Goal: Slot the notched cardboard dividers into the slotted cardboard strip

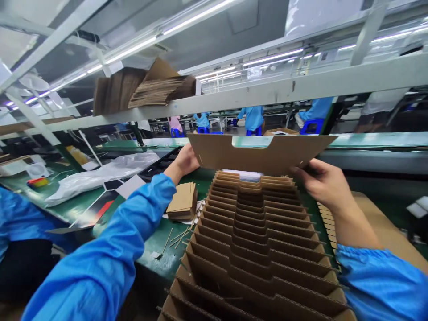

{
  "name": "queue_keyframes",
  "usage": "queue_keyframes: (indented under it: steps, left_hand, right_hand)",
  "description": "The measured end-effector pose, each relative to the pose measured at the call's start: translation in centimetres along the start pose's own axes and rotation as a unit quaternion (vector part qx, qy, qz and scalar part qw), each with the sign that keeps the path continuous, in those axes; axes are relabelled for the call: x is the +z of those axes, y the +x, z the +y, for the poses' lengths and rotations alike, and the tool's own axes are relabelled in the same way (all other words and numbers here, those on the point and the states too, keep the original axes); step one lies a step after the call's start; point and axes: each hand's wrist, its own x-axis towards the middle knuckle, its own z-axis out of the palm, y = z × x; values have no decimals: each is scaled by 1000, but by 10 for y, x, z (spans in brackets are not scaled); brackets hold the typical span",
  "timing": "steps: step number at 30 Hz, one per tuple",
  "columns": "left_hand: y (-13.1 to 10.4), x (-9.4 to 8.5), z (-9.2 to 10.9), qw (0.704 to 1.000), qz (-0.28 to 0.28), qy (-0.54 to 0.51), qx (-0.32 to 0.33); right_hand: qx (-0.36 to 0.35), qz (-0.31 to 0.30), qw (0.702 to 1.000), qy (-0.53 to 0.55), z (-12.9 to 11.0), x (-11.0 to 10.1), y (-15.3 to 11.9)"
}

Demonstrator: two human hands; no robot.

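Note:
Between my two hands a flat cardboard divider [247, 156] with a notch in its top edge is held upright. My left hand [187, 159] grips its left end, and my right hand [323, 180] pinches the lower right end. Below and nearer to me stands a long cardboard partition rack [250, 249], with several notched dividers set crosswise in rows. The held divider is just beyond the rack's far end; whether its lower edge touches the rack I cannot tell. Some fingers of both hands are hidden behind the cardboard.
Left of the rack lie a stack of small cardboard pieces [182, 200] and thin cardboard strips [179, 238]. Clear plastic wrap [103, 171] covers part of the green bench. More cardboard sheets [157, 89] sit on the overhead shelf. A co-worker's blue sleeve [23, 218] is at far left.

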Motion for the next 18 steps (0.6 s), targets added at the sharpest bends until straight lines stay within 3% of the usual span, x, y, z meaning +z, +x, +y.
queue_keyframes:
  steps: [5, 8, 11, 18]
  left_hand:
    - [0, -1, -57, 991, 75, 87, 69]
    - [8, 5, -85, 983, 99, 125, 93]
    - [19, 6, -100, 975, 110, 168, 98]
    - [26, 3, -117, 959, 135, 228, 101]
  right_hand:
    - [14, 51, 997, -59, 20, 11, 3]
    - [24, 120, 990, -72, 34, 16, 2]
    - [33, 160, 984, -72, 48, 21, 2]
    - [33, 140, 983, -113, 72, 28, -1]
